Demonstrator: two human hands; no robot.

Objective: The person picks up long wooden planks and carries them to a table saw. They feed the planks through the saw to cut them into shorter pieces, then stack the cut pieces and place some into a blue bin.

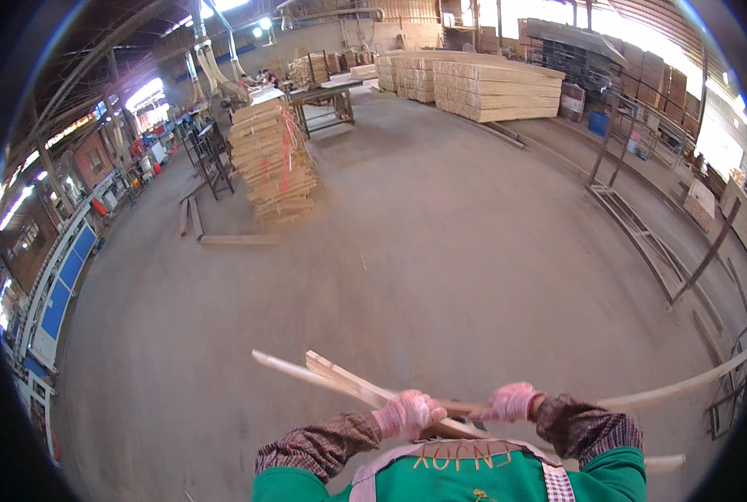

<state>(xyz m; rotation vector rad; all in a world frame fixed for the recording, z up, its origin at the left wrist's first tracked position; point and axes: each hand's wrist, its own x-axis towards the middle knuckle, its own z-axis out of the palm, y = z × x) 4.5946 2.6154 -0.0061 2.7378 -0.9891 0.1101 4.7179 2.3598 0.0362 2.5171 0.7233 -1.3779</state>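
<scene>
At the lower middle, long pale wooden boards (348, 378) are held crossways close to my body, their ends sticking out to both sides at slightly different angles. My left hand (408, 414), in a pink-and-white glove, is closed on the boards a little left of centre. My right hand (511, 402), gloved the same way, is closed on them a short way to the right. The undersides of the boards near my green top are partly hidden.
Ahead to the left stands a tall stack of planks (269, 163), with loose beams (239, 239) on the floor beside it and a metal table (321, 94) behind. Large lumber bundles (499, 92) lie back right. Blue-panelled machinery (68, 280) lines the left; a metal rail frame (633, 234) runs along the right.
</scene>
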